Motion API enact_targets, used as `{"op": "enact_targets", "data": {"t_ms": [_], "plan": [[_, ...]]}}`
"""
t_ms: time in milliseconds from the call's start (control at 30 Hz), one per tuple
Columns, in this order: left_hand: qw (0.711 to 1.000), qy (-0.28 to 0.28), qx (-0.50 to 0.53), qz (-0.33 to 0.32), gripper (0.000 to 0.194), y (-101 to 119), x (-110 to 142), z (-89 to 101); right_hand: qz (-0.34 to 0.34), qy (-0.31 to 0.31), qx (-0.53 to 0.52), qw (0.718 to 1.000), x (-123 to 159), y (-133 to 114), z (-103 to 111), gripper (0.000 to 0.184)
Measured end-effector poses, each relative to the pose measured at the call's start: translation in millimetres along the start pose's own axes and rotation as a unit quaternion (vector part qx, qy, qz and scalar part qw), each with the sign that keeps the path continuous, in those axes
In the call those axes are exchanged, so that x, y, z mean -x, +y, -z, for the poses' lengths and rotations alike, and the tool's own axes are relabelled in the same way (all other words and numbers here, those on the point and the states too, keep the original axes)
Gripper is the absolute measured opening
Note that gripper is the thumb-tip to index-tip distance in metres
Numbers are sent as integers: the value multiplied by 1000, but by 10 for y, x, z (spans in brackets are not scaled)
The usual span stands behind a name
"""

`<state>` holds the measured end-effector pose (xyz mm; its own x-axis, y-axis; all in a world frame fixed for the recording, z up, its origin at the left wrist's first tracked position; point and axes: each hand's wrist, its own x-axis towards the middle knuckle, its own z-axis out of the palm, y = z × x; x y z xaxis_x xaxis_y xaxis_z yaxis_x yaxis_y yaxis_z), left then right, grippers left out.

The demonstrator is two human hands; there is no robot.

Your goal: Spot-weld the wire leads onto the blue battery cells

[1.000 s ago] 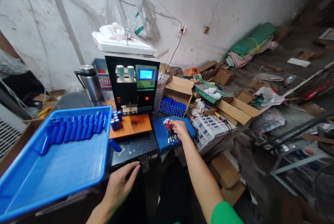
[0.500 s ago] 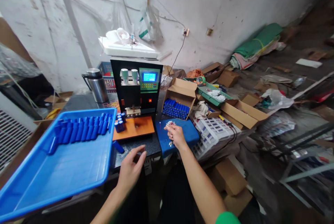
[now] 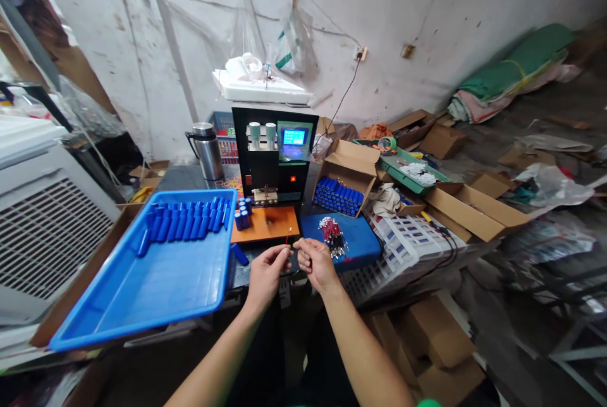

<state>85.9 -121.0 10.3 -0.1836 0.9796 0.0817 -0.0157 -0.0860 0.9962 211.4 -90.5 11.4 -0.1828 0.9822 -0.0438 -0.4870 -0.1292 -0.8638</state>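
My left hand (image 3: 266, 271) and my right hand (image 3: 313, 261) meet in front of the dark table, both pinched on a thin red wire piece (image 3: 287, 241) held between them. Just right of my right hand a bundle of red wires with metal ends (image 3: 332, 234) lies on a small blue tray (image 3: 360, 237). Behind my hands sits an orange plate (image 3: 270, 225) under a black spot welder (image 3: 275, 154) with a lit screen. A few blue cells (image 3: 243, 212) stand upright at the plate's left corner.
A large blue tray (image 3: 156, 280) with a row of several blue cells (image 3: 190, 224) fills the left. A steel flask (image 3: 208, 151) stands at the back. An open carton of blue cells (image 3: 339, 195), cardboard boxes and a white crate (image 3: 403, 242) crowd the right. A white cooler (image 3: 42, 217) stands far left.
My right hand left the wire bundle and drew back with a wire. My left hand rose from the table edge to meet it. The view swung left.
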Motion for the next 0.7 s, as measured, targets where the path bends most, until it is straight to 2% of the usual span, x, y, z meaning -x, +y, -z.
{"op": "enact_targets", "data": {"t_ms": [67,133,233,333,500,600,700], "plan": [[999,-8,-37,-18,38,17,17,71,19,-4,70,997,18,15,20,25],[994,-28,-97,-42,32,41,32,160,65,-10,161,985,33,17,39,22],[975,-77,-197,-73,27,73,59,293,109,-60,251,960,59,26,43,25],[945,-116,-286,-106,24,84,107,390,112,-105,295,943,101,76,23,17],[907,-146,-378,-115,22,81,233,497,122,-105,320,934,186,225,-10,15],[905,-118,-393,-108,20,54,306,572,112,-76,303,943,194,306,-14,16],[927,-14,-366,-81,30,-65,392,618,86,-14,255,963,161,361,14,19]]}}
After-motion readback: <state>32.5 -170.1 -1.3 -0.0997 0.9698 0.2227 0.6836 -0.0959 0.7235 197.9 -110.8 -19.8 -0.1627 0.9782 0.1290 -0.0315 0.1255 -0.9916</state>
